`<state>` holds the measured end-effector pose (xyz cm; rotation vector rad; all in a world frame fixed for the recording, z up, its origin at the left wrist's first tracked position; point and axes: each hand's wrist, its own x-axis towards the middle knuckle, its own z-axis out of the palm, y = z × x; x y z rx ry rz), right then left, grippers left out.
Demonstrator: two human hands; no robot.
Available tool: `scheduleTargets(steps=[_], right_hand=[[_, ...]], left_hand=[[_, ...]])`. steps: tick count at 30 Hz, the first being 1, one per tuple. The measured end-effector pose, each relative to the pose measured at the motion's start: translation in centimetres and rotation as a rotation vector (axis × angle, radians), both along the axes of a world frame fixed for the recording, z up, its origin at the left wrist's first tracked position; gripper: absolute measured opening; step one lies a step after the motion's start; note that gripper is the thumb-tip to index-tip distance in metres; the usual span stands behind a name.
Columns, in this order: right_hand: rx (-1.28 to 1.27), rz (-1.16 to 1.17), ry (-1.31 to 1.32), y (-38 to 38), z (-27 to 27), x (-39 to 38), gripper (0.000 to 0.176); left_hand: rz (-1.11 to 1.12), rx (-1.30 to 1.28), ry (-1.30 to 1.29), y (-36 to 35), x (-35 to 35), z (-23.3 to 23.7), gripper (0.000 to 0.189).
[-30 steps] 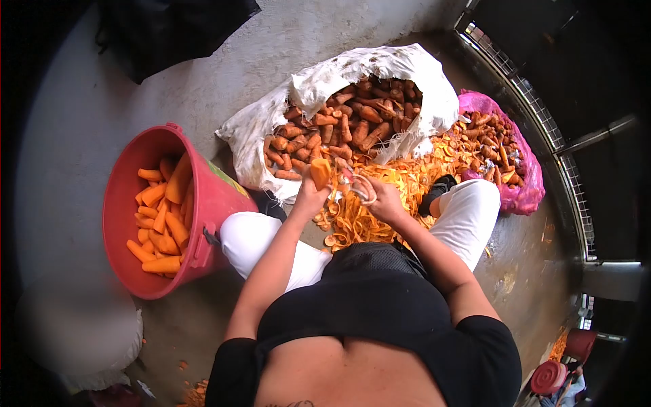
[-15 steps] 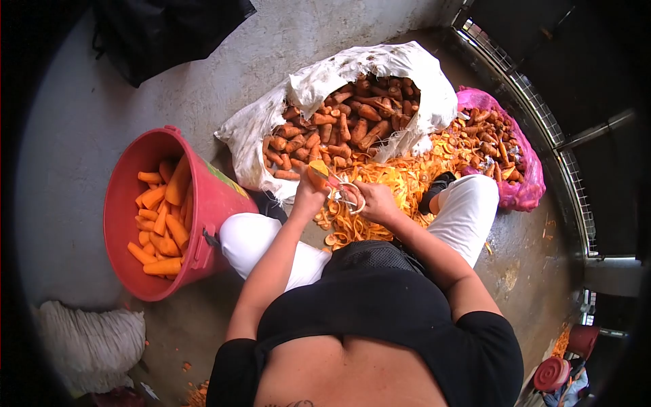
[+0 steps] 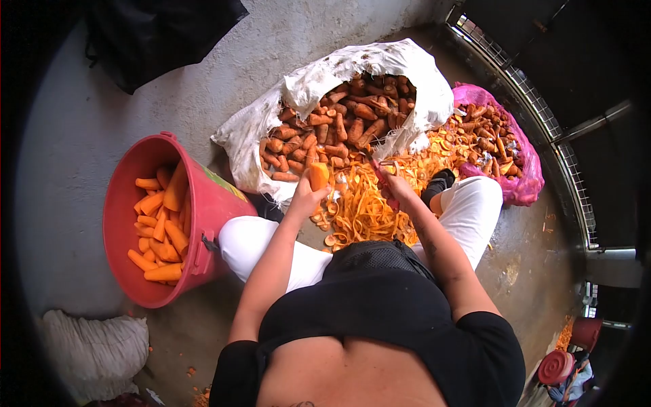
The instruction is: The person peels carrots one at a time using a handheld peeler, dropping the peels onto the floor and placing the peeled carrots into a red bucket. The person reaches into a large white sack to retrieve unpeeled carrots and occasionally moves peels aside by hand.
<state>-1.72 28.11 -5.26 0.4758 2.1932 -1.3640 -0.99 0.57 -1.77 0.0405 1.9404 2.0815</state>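
My left hand (image 3: 308,199) is closed round a peeled orange carrot (image 3: 319,176), whose cut end faces up. To its right, my right hand (image 3: 400,190) grips a slim red tool (image 3: 382,178) with a narrow dark end; its exact kind is too small and partly covered to make out. Tool and carrot are apart. Below both hands lies a heap of long orange carrot peels (image 3: 363,214) with cut-off ends among them. Just beyond, unpeeled brownish carrots (image 3: 352,122) fill an open white sack (image 3: 424,88) lying on its side.
At the left a tilted red bucket (image 3: 220,197) holds peeled carrots (image 3: 163,230). A pink bag (image 3: 525,186) of carrot pieces sits at the right. A pale sack (image 3: 98,349) lies lower left. Dark cloth (image 3: 163,41) hangs at the wall. A metal grille runs along the right.
My hands have moved apart: the right hand with the red tool went right, away from the carrot. The carrot stays in my left hand, now more upright and showing more orange. The view shifted slightly.
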Motion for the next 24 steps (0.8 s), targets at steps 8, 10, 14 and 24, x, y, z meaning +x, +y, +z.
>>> scheduleTargets(steps=[8,10,14,24], right_hand=[[0.002,-0.032,0.059,-0.3,3.6,0.2,0.055],[-0.034,-0.015,0.171,-1.6,4.8,0.4,0.048],[0.040,0.115,0.592,-3.2,3.0,1.5,0.036],[-0.410,-0.140,0.144,-5.3,5.9,2.4,0.056]], left_hand=[[-0.178,0.331,-0.316,-0.7,0.1,2.2,0.024],[-0.160,0.439,-0.367,-0.4,0.4,3.6,0.024],[-0.177,0.268,-0.213,-0.5,0.4,2.5,0.034],[-0.212,0.105,-0.154,-0.4,0.6,2.1,0.017]])
